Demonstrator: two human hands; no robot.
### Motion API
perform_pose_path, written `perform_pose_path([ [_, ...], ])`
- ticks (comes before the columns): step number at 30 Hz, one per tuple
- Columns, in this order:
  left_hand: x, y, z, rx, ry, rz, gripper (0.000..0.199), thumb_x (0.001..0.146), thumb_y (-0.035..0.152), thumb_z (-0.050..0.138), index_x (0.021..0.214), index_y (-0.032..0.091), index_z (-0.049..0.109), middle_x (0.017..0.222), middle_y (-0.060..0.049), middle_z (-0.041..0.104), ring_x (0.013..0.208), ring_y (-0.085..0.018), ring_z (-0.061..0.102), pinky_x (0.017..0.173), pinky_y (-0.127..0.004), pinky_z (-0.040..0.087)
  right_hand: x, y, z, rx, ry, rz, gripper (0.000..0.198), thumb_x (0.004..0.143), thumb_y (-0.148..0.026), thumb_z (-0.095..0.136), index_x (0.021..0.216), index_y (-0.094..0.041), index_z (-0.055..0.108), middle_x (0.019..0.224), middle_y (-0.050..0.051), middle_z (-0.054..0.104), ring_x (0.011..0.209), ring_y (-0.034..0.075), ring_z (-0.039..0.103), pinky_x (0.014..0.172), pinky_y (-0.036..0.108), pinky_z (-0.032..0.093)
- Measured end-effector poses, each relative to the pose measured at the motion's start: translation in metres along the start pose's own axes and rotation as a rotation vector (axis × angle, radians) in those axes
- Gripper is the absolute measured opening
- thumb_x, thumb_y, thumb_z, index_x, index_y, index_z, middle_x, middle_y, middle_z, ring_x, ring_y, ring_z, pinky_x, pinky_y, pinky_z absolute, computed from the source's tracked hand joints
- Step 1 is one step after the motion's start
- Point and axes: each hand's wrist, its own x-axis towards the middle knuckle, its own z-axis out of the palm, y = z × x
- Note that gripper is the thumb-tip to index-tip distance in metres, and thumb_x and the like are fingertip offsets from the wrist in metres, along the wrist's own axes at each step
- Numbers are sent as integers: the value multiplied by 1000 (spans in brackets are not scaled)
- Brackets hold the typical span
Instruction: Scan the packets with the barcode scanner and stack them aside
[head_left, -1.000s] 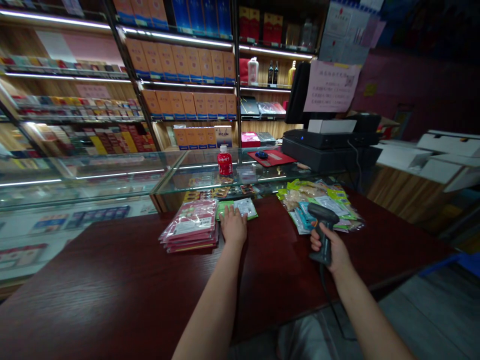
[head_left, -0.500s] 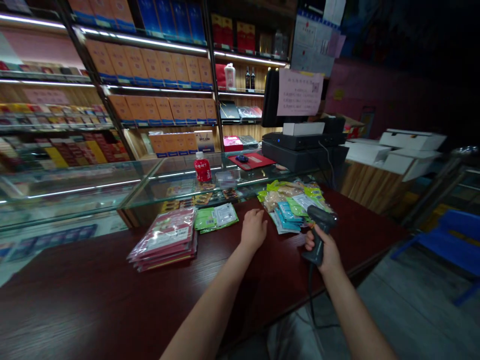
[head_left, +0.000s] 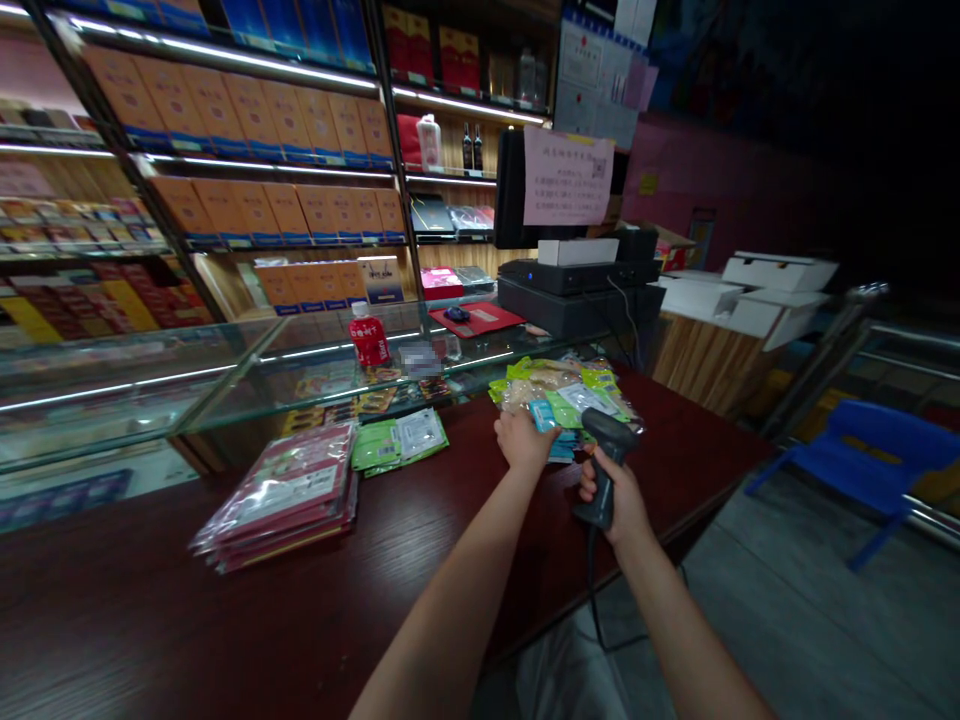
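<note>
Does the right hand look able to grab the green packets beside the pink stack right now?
Probably not easily: the right hand grips a dark scanner, and the left hand seems to lie between it and the green packets.

The table looks like dark wood, smooth with a soft sheen. Near its far edge, the pink packets have clear, glossy plastic wrapping, and the green packets are shiny plastic. Toward the far right corner, the bags are crinkled, glossy film, partly see-through. The scanner looks like dark, mostly matt plastic. Beyond the far edge, the counter is smooth, reflective glass. Past the right edge, the chair looks like smooth plastic, the railing like metal.
</note>
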Motion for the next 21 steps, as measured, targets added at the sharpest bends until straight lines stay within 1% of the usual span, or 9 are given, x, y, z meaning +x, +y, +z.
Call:
perform_pose_path([
  [3,-2,1,0,-1,5,-6,45,64,52,73,89,15,64,106,-17,59,104,-33,53,84,-40,44,0,0,0,-5,-4,4,35,64,-39,79,84,-19,59,50,-8,49,37,6,41,33,17,34],
  [6,0,2,-4,-18,-43,-26,37,66,48,73,80,16,64,106,-18,60,106,-34,53,83,-42,45,1,0,-1,6,-8,12,36,63,-38,79,86,-19,59,51,-7,50,38,6,41,33,17,34],
  [8,3,2,-6,-55,-66,-44,30,66,44,73,72,17,63,102,-16,62,105,-33,54,83,-41,45,1,0,-1,9,-9,13,36,63,-38,79,86,-19,59,51,-7,50,38,6,42,33,16,34],
  [10,8,0,-6,-133,-68,-37,26,65,39,74,63,17,61,90,-13,64,100,-30,57,83,-40,45,1,0,-2,2,-7,12,35,64,-38,79,85,-19,59,51,-7,50,38,6,42,33,16,35],
  [12,14,-5,-6,-289,-66,-19,27,64,34,75,55,18,55,74,-6,62,89,-25,60,81,-37,46,1,1,-2,-6,-3,8,35,63,-38,79,84,-19,59,51,-7,50,38,6,42,33,16,35],
  [15,21,-20,-9,-680,-76,-64,33,62,32,75,54,18,46,56,3,51,64,-15,58,69,-31,50,1,1,-2,-11,0,8,36,62,-38,80,84,-19,59,50,-7,49,38,6,41,33,16,34],
  [18,21,-43,-16,-1055,-99,-163,40,56,34,78,59,18,42,53,7,45,53,-10,53,59,-30,54,0,0,-2,-17,-15,16,37,61,-40,80,84,-20,59,51,-8,48,38,6,41,34,16,35],
  [19,19,-52,-19,-1132,-96,-188,42,54,35,79,60,17,42,53,7,46,53,-9,53,57,-31,55,-1,0,-2,-21,-21,17,37,61,-40,80,84,-20,59,51,-7,49,39,6,41,34,15,35],
  [21,15,-72,-25,-1221,-57,-219,46,49,36,82,61,17,42,54,7,47,54,-9,54,58,-32,57,-1,0,-2,-34,-27,19,36,62,-39,80,84,-20,59,52,-7,49,39,6,42,34,15,36],
])
